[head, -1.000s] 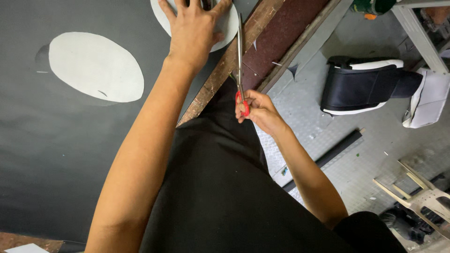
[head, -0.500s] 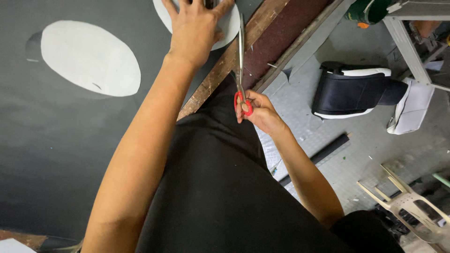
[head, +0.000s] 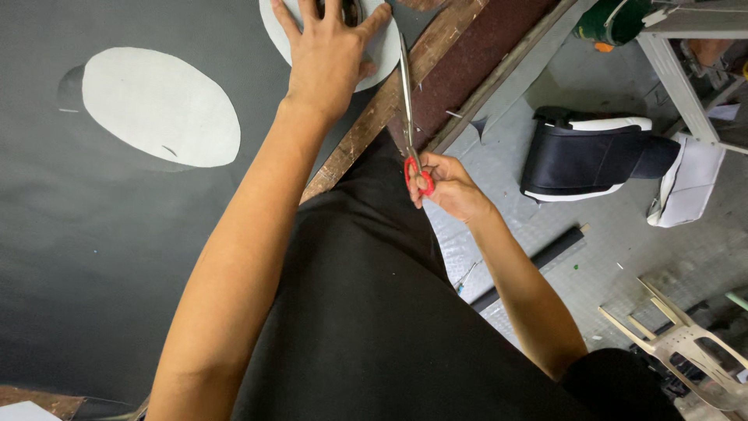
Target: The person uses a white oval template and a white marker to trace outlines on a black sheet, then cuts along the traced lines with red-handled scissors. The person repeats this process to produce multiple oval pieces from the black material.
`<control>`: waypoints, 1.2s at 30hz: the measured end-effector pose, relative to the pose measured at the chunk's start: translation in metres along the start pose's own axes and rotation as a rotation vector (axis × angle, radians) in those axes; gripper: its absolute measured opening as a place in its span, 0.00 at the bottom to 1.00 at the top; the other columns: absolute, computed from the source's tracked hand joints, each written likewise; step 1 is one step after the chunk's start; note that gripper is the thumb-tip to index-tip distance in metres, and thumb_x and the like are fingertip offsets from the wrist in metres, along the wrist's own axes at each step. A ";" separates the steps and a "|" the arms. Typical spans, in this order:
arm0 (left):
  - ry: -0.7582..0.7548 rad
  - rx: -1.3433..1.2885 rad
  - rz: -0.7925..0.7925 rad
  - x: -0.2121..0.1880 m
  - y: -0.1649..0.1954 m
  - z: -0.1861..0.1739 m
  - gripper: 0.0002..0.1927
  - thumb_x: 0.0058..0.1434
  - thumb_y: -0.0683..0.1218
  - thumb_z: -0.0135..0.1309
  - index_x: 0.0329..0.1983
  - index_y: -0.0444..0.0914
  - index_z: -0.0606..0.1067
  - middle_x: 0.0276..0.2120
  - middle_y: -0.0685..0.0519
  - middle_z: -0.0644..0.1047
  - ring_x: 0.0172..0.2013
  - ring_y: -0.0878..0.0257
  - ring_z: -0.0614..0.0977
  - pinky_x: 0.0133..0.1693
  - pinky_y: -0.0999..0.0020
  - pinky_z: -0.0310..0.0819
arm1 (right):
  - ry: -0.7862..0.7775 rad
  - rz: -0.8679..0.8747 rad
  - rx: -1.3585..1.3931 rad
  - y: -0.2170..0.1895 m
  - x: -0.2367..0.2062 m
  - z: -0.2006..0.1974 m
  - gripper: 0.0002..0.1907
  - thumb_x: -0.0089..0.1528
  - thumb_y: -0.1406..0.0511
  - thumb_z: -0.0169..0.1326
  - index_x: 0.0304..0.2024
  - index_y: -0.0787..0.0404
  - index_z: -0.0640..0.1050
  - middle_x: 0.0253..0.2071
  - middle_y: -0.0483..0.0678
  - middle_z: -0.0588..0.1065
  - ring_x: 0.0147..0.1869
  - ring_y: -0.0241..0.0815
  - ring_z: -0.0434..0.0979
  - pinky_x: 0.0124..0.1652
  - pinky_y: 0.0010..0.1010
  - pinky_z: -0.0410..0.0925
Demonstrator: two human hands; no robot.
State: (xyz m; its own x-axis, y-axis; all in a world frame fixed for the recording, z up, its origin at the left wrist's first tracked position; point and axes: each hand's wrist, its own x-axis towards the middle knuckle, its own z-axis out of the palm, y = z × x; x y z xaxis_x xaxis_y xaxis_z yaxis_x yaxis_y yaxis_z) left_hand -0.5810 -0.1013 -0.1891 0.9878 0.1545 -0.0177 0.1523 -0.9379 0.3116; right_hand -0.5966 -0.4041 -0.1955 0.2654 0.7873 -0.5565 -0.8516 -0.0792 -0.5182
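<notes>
Your left hand (head: 331, 54) is lying open, fingers spread, pressing flat on a white template (head: 383, 48) at the far edge of the view. Your right hand (head: 444, 185) is closed around the red handles of the scissors (head: 408, 101); the long blades are pointing away from you and running just beside the template's right edge. Whether the blades are parted cannot be told.

A dark sheet (head: 93, 249) is covering the desk under the template. A second white oval (head: 160, 107) is lying on the sheet to the left, well apart from your left hand. The desk's worn wooden edge (head: 366, 132) is running diagonally under the scissors, with a brown strip (head: 483, 70) alongside it.

Beyond the edge, the floor (head: 623, 242) is carrying a black-and-white seat cushion (head: 584, 160), a black bar (head: 538, 261) near your right forearm, and a pale plastic chair (head: 686, 343) at lower right. Your dark clothing is filling the lower centre. Open sheet is lying to the left and below the oval.
</notes>
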 end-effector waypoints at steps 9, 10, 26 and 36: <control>-0.074 -0.172 0.066 -0.014 -0.018 0.015 0.26 0.59 0.50 0.67 0.62 0.47 0.77 0.58 0.41 0.75 0.61 0.37 0.69 0.60 0.22 0.48 | 0.013 0.104 -0.083 -0.007 0.003 -0.022 0.11 0.62 0.69 0.59 0.45 0.62 0.73 0.37 0.48 0.75 0.41 0.40 0.79 0.40 0.33 0.74; -0.051 -0.136 0.085 -0.014 -0.016 0.013 0.27 0.58 0.50 0.67 0.62 0.47 0.78 0.58 0.40 0.74 0.61 0.35 0.68 0.59 0.21 0.46 | 0.011 0.094 -0.070 -0.008 0.002 -0.025 0.11 0.62 0.69 0.59 0.46 0.62 0.73 0.37 0.48 0.75 0.41 0.40 0.78 0.40 0.33 0.73; -0.079 -0.111 -0.061 -0.008 -0.004 0.007 0.40 0.53 0.51 0.72 0.72 0.56 0.73 0.70 0.37 0.60 0.69 0.28 0.53 0.62 0.15 0.44 | -0.136 0.078 -0.084 -0.030 0.006 -0.037 0.15 0.60 0.64 0.63 0.44 0.63 0.72 0.37 0.48 0.74 0.40 0.41 0.77 0.41 0.33 0.72; -0.057 -0.071 -0.071 0.003 0.003 0.002 0.42 0.49 0.53 0.73 0.70 0.57 0.74 0.75 0.40 0.53 0.71 0.28 0.46 0.60 0.14 0.46 | -0.080 0.149 0.067 -0.028 0.008 -0.037 0.15 0.63 0.65 0.59 0.49 0.65 0.73 0.37 0.49 0.75 0.40 0.39 0.76 0.40 0.30 0.70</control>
State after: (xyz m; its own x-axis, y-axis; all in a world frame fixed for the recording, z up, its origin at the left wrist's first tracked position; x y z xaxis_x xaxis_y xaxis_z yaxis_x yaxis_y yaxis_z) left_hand -0.5772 -0.1043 -0.1896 0.9752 0.1995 -0.0956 0.2209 -0.9005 0.3745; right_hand -0.5542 -0.4183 -0.2099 0.0991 0.8164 -0.5690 -0.9078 -0.1601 -0.3877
